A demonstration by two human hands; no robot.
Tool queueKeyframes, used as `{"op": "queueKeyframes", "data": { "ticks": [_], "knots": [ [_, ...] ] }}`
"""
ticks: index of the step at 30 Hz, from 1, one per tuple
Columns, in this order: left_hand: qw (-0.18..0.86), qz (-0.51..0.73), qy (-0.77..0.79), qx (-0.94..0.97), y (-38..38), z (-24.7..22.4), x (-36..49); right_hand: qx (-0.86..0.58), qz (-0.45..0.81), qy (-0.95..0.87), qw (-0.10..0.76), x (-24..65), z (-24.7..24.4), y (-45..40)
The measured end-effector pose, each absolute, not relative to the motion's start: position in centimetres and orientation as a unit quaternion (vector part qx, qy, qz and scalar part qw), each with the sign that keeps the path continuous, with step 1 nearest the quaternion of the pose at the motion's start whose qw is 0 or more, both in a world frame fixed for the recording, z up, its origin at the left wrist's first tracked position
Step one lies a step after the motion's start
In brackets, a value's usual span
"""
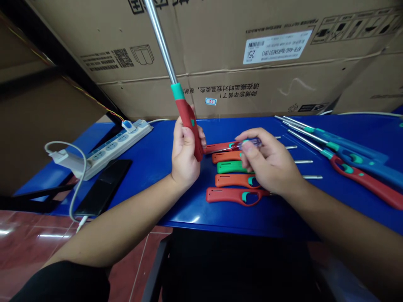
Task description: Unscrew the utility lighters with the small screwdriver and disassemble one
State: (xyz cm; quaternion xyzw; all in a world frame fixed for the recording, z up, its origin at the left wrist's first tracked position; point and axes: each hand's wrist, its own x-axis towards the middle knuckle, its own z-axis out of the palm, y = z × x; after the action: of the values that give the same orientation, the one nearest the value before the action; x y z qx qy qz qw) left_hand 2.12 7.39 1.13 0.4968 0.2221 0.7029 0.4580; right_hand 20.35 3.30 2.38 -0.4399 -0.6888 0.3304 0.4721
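My left hand (186,153) is wrapped round the handle of a red lighter (189,126), whose long metal tube points up and to the left. A small screwdriver (252,143) with a clear purplish handle is pinched in my right hand (267,159); its shaft points left toward the base of the red lighter. Whether the tip touches the lighter I cannot tell. Beneath and beside my right hand, several lighters lie in a column on the blue table, among them a green one (231,167), an orange one (231,180) and a red one (225,195) nearest the front edge.
At the right lie more lighters, blue (371,161) and red (368,180). A power strip (116,147) with plugs and a black phone (103,188) on a white cable are at the left. Cardboard boxes (220,54) stand behind the blue table (151,201).
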Motion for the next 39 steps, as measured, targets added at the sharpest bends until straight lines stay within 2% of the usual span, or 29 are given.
{"op": "queueKeyframes", "data": {
  "ticks": [9,14,29,33,39],
  "knots": [
    [0.511,0.712,0.244,0.416,7.33,1.53,2.36,-0.427,0.316,-0.698,0.480,20.25,2.34,3.10],
    [0.518,0.707,0.255,0.409,7.43,1.59,2.16,-0.455,0.289,-0.714,0.447,20.35,2.75,3.21],
    [0.550,0.698,0.245,0.388,7.53,1.57,2.22,-0.430,0.255,-0.753,0.427,20.90,2.91,3.50],
    [0.549,0.693,0.270,0.381,7.58,1.70,2.23,-0.469,0.244,-0.754,0.390,21.04,2.92,3.60],
    [0.555,0.696,0.250,0.380,7.80,1.54,2.15,-0.420,0.227,-0.782,0.401,21.15,2.88,3.56]
  ]
}}
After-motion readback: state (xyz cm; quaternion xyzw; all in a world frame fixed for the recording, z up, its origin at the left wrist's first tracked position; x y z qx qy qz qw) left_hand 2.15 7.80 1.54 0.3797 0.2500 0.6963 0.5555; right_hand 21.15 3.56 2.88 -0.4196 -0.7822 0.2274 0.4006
